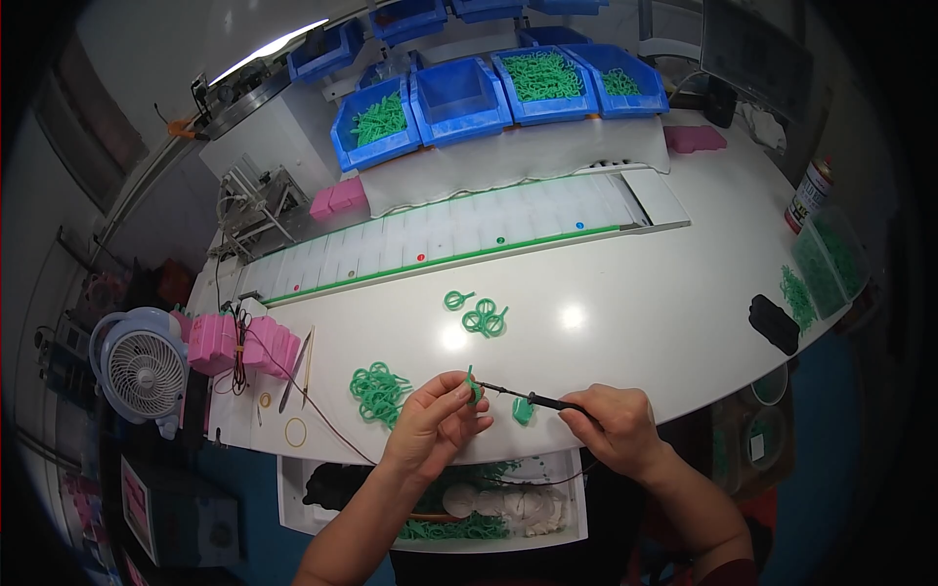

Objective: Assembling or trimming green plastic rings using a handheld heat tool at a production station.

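Note:
My left hand [437,414] pinches a small green plastic ring piece [474,389] upright between thumb and fingers. In my right hand [618,427] is a soldering iron [557,402] with a black handle, held level, its thin tip at the ring piece. A cord seems to run from it under my wrists. Beneath the iron a small green block [523,410] lies on the table. Left of my left hand is a pile of green ring pieces with stems [379,389]. Farther off, several more green rings [484,318] lie in a loose cluster.
A white conveyor strip [440,234] with a green edge crosses the table behind. Blue bins [459,103], some with green parts, stand beyond it. At left are a fan [147,361], pink blocks [212,342] and tweezers [297,367]. An open drawer [293,498] sits below my arms.

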A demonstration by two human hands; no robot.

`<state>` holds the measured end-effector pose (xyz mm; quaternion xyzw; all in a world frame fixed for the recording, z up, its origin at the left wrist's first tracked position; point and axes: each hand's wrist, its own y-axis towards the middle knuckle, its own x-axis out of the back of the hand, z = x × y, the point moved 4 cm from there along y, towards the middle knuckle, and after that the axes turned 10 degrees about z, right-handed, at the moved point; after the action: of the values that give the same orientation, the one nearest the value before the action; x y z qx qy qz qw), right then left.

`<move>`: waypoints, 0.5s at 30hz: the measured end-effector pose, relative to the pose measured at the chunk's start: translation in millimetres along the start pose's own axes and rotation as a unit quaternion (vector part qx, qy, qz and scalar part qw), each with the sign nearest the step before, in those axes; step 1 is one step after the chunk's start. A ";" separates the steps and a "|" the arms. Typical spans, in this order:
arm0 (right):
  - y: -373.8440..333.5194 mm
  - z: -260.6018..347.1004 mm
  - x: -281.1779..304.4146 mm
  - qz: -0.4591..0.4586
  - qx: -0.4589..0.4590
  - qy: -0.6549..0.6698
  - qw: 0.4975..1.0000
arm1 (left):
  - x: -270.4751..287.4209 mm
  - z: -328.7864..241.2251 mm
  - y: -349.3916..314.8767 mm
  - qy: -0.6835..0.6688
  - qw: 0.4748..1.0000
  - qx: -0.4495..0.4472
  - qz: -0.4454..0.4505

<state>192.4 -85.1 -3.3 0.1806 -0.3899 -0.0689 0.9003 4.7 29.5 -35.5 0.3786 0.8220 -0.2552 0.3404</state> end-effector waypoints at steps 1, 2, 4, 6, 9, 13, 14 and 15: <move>0.1 0.1 0.1 0.000 -0.001 0.001 1.000 | 0.2 0.1 -0.1 0.001 1.000 0.001 -0.003; 0.1 0.0 0.1 0.000 0.000 0.001 1.000 | 0.5 0.1 -0.3 0.001 1.000 0.001 -0.006; -0.2 -0.4 -0.3 0.003 0.002 0.001 1.000 | 1.0 0.2 -0.3 0.000 1.000 0.001 -0.003; -0.5 -0.4 -0.6 0.003 0.003 -0.001 1.000 | 0.8 0.0 -0.3 -0.001 1.000 0.000 0.000; -0.4 0.0 -0.2 0.002 0.004 -0.002 1.000 | 0.6 0.3 0.0 0.001 1.000 0.002 0.001; -0.6 -0.1 0.5 -0.003 0.015 0.005 1.000 | 0.6 0.3 -0.2 0.004 1.000 0.002 -0.003; -1.3 0.0 1.2 -0.003 0.015 0.005 1.000 | 0.3 0.2 -0.3 0.003 1.000 0.000 -0.003; -2.4 -1.5 3.2 -0.014 -0.004 0.030 0.999 | 0.3 0.3 -0.3 0.003 1.000 0.000 -0.003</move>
<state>195.7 -87.7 -3.0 0.1845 -0.3601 -0.0781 0.9112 4.5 29.3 -35.9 0.3769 0.8243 -0.2547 0.3371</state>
